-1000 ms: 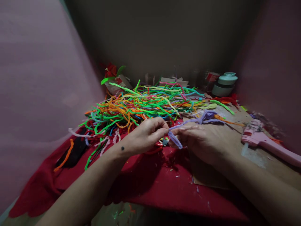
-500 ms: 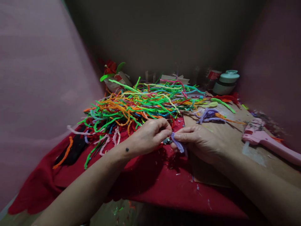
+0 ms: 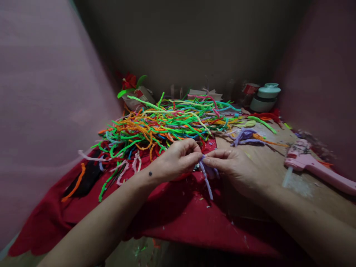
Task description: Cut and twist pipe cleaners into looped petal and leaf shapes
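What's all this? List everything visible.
Flat board: one, brown, right
Fuzzy bendable stems: uncountable, multicoloured, heaped centre
Fuzzy strand: one or more, purple, centre
Fuzzy looped piece: one, purple-orange, on board
Plastic glue gun: one, pink, right
Lidded jar: one, teal, back right
Labelled bottle: one, clear, beside jar
Craft flower: one, red, back left
Papery item: one, white, behind stems
Flat object: one, black, left
Draped cloth: one, red, beneath
Left hand: one, bare, holding strand
Right hand: one, bare, holding strand

- Pile of pipe cleaners (image 3: 167, 122): on the cloth (image 3: 172, 222), behind the left hand (image 3: 179, 159).
- Board (image 3: 278, 168): on the cloth's right side, partly beneath the right hand (image 3: 239, 168).
- Glue gun (image 3: 300, 159): on the board, far right.
- Jar (image 3: 265, 98): behind the board, right of the pile.
- Pipe-cleaner piece (image 3: 206, 181): between both hands.
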### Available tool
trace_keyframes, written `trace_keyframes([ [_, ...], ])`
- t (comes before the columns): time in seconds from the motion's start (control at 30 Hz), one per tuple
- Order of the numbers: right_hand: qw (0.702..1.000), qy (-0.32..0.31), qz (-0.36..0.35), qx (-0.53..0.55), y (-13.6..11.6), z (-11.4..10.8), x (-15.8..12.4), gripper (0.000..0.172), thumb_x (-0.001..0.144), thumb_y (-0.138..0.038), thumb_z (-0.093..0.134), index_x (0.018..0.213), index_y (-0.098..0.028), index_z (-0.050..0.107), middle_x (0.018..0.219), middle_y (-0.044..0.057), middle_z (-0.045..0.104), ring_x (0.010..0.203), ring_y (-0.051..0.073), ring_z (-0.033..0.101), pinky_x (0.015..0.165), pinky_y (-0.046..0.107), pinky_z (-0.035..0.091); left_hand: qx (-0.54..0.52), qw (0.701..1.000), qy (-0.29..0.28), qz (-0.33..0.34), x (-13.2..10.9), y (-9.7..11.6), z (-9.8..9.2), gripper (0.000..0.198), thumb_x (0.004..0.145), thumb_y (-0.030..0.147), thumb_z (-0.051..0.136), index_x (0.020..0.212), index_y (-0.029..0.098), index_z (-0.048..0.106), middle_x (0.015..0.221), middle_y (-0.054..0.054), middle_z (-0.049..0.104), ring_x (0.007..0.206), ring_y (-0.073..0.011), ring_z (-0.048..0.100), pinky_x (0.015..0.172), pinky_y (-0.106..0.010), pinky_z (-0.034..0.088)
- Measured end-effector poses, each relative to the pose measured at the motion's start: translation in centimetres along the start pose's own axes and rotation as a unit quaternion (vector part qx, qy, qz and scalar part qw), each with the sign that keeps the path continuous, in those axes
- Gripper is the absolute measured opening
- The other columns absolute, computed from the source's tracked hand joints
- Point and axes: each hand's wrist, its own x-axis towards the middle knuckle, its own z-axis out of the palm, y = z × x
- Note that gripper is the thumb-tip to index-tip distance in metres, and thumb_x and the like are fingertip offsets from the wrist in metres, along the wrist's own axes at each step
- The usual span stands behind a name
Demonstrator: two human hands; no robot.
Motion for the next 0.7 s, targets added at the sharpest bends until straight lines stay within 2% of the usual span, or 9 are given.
trace_keyframes([
  [0.2,0.995,-0.026,0.073,0.067,0.1,0.4,0.0,0.019,0.065,-0.032,0.070,0.066,-0.014,0.065,0.060,0.002,0.066,0.049,0.012,0.058,0.050,0.024,0.044,0.076,0.988,0.084,0.108,0.3,-0.5,0.0,0.014,0.079,0.026,0.051,0.071,0.014,0.050,0.063,0.003,0.047,0.056,-0.0065,0.041,0.050,-0.017,0.035],
  [0.27,0.994,-0.019,0.073,0.075,0.1,0.3,0.1,0.020,0.066,-0.033,0.071,0.067,-0.014,0.064,0.059,0.002,0.065,0.047,0.011,0.057,0.047,0.022,0.043,0.005,0.994,0.080,0.078,0.4,-0.6,0.0,0.015,0.078,0.028,0.053,0.075,0.014,0.051,0.061,0.003,0.047,0.051,-0.0058,0.040,0.047,-0.017,0.034],
  [0.37,0.997,-0.023,0.051,0.061,0.3,0.0,0.2,0.025,0.070,-0.037,0.068,0.067,-0.012,0.065,0.058,0.003,0.065,0.045,0.009,0.055,0.043,0.020,0.039,-0.130,0.991,0.043,0.002,0.5,-0.7,0.2,0.023,0.075,0.032,0.058,0.089,0.014,0.055,0.060,0.003,0.050,0.043,-0.0041,0.038,0.041,-0.017,0.030],
  [0.47,0.996,-0.036,0.043,0.067,0.2,0.0,0.2,0.023,0.070,-0.035,0.068,0.069,-0.012,0.066,0.061,0.003,0.065,0.048,0.008,0.055,0.046,0.019,0.040,-0.164,0.985,0.043,-0.028,0.6,-0.9,0.4,0.026,0.075,0.035,0.059,0.084,0.012,0.060,0.052,0.004,0.049,0.039,-0.0037,0.036,0.040,-0.017,0.027],
  [0.57,0.995,-0.042,0.070,0.066,0.2,0.4,0.0,0.019,0.069,-0.031,0.068,0.066,-0.013,0.064,0.058,0.002,0.064,0.046,0.008,0.054,0.045,0.019,0.040,-0.114,0.990,0.083,-0.028,0.6,-0.9,0.8,0.021,0.078,0.033,0.055,0.071,0.012,0.056,0.049,0.003,0.048,0.041,-0.0048,0.038,0.041,-0.018,0.028],
  [0.63,0.994,-0.038,0.080,0.056,0.2,0.6,-0.1,0.019,0.069,-0.030,0.067,0.064,-0.013,0.062,0.056,0.002,0.064,0.045,0.008,0.054,0.045,0.020,0.041,-0.020,0.992,0.126,0.022,0.6,-1.0,1.2,0.020,0.079,0.027,0.053,0.065,0.013,0.054,0.054,0.002,0.051,0.047,-0.0062,0.042,0.046,-0.019,0.032],
  [0.7,0.995,-0.036,0.078,0.051,0.2,0.7,-0.1,0.019,0.070,-0.031,0.066,0.064,-0.013,0.060,0.055,0.003,0.064,0.045,0.009,0.055,0.046,0.021,0.042,0.092,0.976,0.172,0.098,0.6,-1.1,1.4,0.018,0.079,0.023,0.052,0.063,0.014,0.055,0.060,0.001,0.053,0.056,-0.0074,0.045,0.054,-0.020,0.035],
])
